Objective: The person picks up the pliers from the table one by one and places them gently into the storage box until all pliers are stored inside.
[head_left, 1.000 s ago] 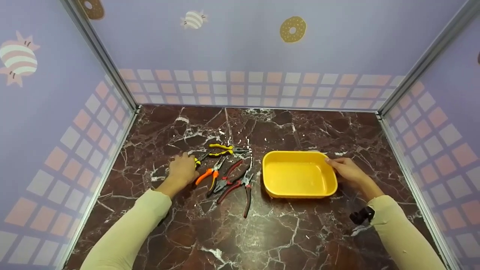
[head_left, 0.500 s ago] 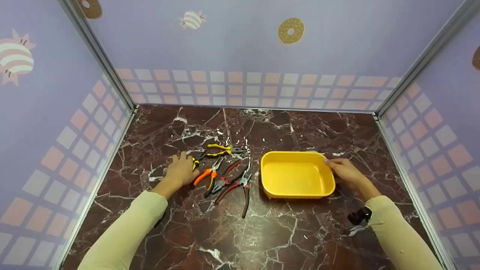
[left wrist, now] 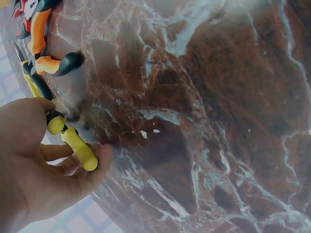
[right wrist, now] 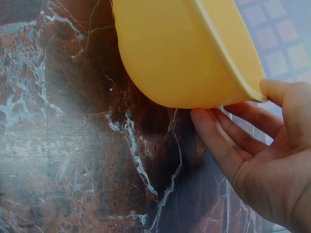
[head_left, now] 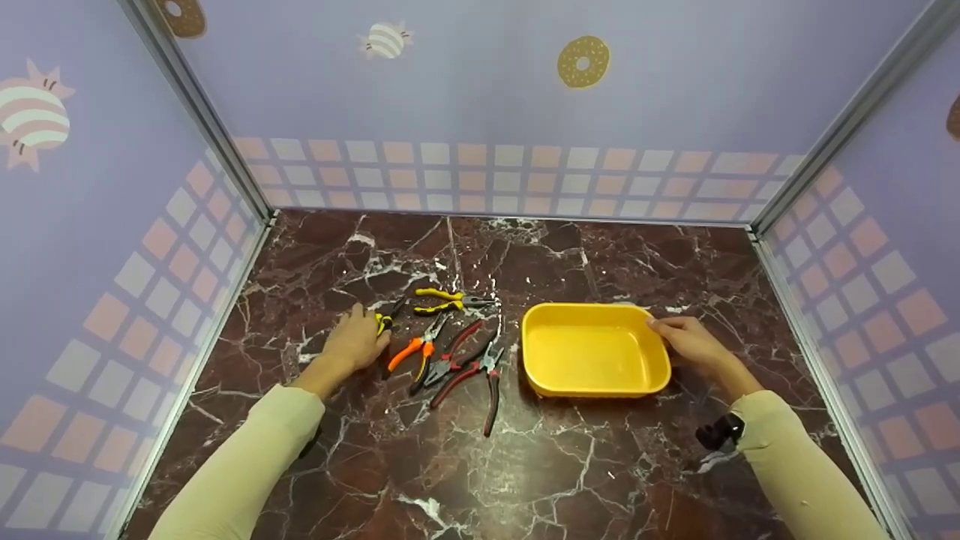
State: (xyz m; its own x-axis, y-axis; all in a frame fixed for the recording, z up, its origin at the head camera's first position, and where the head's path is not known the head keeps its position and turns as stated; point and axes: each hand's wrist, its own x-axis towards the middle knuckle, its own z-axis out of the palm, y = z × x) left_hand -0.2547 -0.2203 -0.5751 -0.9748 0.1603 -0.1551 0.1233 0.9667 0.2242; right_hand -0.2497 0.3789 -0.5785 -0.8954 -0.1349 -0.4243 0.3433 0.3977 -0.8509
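1 yellow-black pliers (left wrist: 74, 142) | held, nose forward | 1 yellow bin (head_left: 596, 360) | upright, rounded-cornered, right of pliers

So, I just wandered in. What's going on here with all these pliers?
A person is handling tools at a marbled table. Their left hand holds a pair of yellow-and-black pliers, while their right hand grips a corner of a yellow tub. Between the hands, to the left of the tub, lie another yellow pair, an orange-and-black pair and two red-and-black pairs. No pliers are in the tub.
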